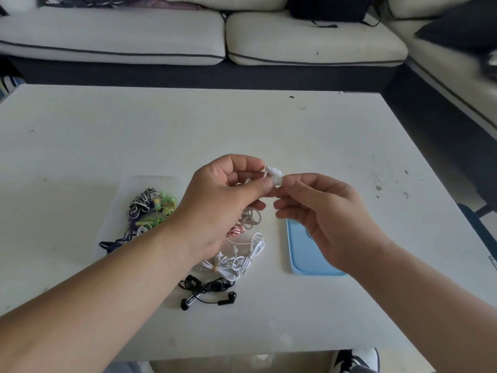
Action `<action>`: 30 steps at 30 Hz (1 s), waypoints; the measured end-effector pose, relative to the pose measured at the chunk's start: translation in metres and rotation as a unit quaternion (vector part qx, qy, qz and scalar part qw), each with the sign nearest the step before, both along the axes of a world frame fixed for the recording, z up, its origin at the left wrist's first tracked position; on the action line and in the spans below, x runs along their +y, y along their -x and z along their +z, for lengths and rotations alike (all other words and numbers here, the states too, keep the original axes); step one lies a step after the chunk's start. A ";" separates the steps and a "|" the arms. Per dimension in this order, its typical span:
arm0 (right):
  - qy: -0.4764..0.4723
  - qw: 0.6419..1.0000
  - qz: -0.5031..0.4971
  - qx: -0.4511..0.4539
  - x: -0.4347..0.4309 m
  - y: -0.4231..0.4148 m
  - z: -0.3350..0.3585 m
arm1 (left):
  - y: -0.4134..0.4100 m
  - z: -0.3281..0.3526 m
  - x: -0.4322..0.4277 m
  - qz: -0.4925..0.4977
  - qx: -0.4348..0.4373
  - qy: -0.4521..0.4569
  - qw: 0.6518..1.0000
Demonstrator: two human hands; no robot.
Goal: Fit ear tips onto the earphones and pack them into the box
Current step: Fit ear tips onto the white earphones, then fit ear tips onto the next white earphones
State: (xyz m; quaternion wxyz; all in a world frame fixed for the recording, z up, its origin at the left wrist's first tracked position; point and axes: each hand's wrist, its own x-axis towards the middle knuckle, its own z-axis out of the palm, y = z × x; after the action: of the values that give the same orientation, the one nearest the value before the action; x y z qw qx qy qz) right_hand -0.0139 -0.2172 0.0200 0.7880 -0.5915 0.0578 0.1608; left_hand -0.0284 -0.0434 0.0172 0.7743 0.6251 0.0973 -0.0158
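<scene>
My left hand [226, 200] pinches a white earbud [272, 170] between thumb and forefinger above the table. My right hand [320, 211] pinches a white ear tip [278, 181] against the earbud's end. Below my hands lie bundled earphones: a white set [242, 261], a black set [208, 290], a beige coil [251, 218] and a pink one [236, 230]. A clear plastic box [129, 189] at the left holds several coloured earphones [150, 208]. A light blue lid [304, 254] lies flat under my right hand.
The white table [188, 130] reaches to a pale sofa [161, 36] behind it and another sofa section [457, 84] at the right. A dark bag [330, 8] sits on the sofa. A shoe [355, 359] shows below the table's near edge.
</scene>
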 end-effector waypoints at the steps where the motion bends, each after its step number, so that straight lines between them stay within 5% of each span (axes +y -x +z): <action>1: -0.007 1.000 0.012 0.003 0.003 -0.001 -0.002 | 0.001 0.000 0.003 0.002 0.000 0.000 1.000; 6: 0.000 0.999 0.033 0.023 0.027 -0.007 -0.006 | 0.007 0.009 0.026 0.020 0.020 -0.024 0.999; 14: 0.112 0.984 0.138 0.026 0.100 -0.002 -0.017 | 0.002 0.008 0.126 0.100 0.041 -0.316 0.943; 23: 0.218 0.957 0.188 -0.033 0.122 0.003 -0.030 | 0.001 -0.035 0.146 -0.006 0.147 -0.427 0.892; 30: 0.238 0.955 0.176 -0.032 0.116 -0.002 -0.026 | 0.008 -0.026 0.148 -0.067 0.092 -0.531 0.840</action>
State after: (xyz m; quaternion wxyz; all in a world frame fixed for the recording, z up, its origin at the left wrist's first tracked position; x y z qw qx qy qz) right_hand -0.0118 -0.1009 -0.0061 0.5852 -0.7674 -0.0358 0.2597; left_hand -0.0369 0.1045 -0.0089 0.3081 0.9411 0.1199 -0.0710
